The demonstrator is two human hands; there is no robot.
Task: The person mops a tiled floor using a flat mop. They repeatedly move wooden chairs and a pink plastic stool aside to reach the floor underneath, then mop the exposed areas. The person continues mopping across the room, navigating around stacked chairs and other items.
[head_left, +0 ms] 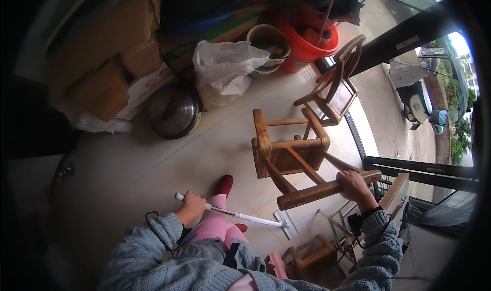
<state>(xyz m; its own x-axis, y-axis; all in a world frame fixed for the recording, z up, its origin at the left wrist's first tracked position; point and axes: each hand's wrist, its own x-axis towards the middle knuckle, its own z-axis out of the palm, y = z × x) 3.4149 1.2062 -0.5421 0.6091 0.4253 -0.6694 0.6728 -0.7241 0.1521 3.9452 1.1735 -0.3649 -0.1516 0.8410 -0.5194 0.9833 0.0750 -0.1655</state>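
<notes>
My left hand [191, 208] is closed round the upper part of a white and silver flat mop [243, 217]. The mop's flat head rests on the floor to the right of my legs. With my right hand [353, 185] I grip the top rail of a wooden chair [295, 145], fingers wrapped over it. That chair is tipped, its legs pointing away from me; whether any of them touch the floor I cannot tell. Just beyond it stands a second wooden chair [332, 94], beside the doorway.
Far left are cardboard boxes [102, 51] and a round metal-lidded pot [174, 112]. A white plastic bag [225, 66], a pale bucket [271, 43] and a red bucket [299, 48] line the far side. Near right are a wooden stool [312, 255] and a folding metal frame [340, 222].
</notes>
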